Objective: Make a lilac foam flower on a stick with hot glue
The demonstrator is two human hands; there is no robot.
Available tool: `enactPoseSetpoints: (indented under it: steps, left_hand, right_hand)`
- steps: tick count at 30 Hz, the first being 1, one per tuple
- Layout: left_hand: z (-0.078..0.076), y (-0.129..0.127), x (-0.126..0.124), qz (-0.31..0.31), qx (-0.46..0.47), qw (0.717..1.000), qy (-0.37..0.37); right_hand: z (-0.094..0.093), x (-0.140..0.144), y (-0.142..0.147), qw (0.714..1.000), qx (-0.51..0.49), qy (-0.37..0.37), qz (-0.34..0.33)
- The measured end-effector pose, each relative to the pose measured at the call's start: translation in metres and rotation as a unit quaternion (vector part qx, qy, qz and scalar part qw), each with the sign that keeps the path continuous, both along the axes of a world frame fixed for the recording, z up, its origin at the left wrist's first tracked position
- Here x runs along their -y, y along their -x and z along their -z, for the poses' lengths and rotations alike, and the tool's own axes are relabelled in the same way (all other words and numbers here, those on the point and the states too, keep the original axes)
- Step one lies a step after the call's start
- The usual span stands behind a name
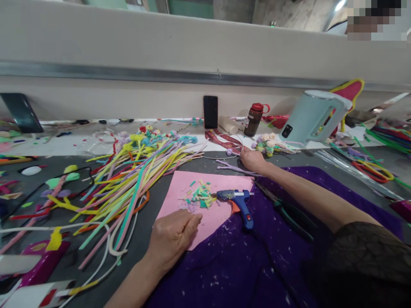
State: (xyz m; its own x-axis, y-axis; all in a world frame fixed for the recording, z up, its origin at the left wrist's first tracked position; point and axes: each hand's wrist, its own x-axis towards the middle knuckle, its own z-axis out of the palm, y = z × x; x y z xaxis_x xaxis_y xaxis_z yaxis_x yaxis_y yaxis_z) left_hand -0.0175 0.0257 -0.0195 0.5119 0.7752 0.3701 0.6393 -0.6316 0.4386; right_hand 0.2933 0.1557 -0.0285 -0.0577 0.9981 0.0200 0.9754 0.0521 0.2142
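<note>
A lilac pipe cleaner (pixel 233 167) lies on the dark surface (pixel 150 214) just beyond the far edge of a pink sheet (pixel 205 214), and its right end is reached by the right hand (pixel 253 160), stretched well forward. Whether that grip is pinched on the strand or only laid on it cannot be told. The left hand (pixel 175 235) is rested on the near corner of the pink sheet, fingers curled narrow, with nothing seen held.

Cut scraps (pixel 201 197) are heaped mid-sheet, and the nozzle of a blue glue gun (pixel 237 203) is pointed straight at them. If the gun is hot, the scraps or the sheet could be stuck or scorched, and a forearm drawn back low could be burned. Dark-handled pliers (pixel 285 211) lie under the right forearm on the purple cloth (pixel 244 265) and could be snagged.

Room is tight: a spread of coloured stems (pixel 128 188) crowds the left, and a pale kettle (pixel 313 115) and brown bottle (pixel 254 119) line the far edge.
</note>
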Motion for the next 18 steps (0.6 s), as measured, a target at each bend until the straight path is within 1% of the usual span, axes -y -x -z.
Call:
enactPoseSetpoints:
  steps: [5, 8, 11, 14, 18]
  left_hand:
    - [0.001, 0.0, -0.001, 0.018, -0.005, 1.0, -0.02]
    - [0.001, -0.001, -0.001, 0.032, -0.01, 0.999, -0.029]
    - [-0.001, -0.001, 0.0, 0.028, -0.016, 0.999, -0.032]
    - [-0.002, 0.001, 0.0, 0.023, -0.013, 0.999, -0.034]
    - [-0.006, 0.003, 0.001, 0.031, 0.002, 0.998, -0.049]
  right_hand:
    - [0.002, -0.006, -0.006, 1.0, -0.011, -0.022, 0.012]
    - [0.005, -0.013, -0.007, 0.999, -0.023, -0.021, 0.007]
    - [0.007, -0.016, -0.005, 0.999, -0.039, -0.024, -0.003]
    - [0.002, -0.012, -0.006, 0.998, -0.059, -0.035, -0.012]
    - [-0.01, 0.001, -0.013, 0.993, -0.093, -0.064, -0.019]
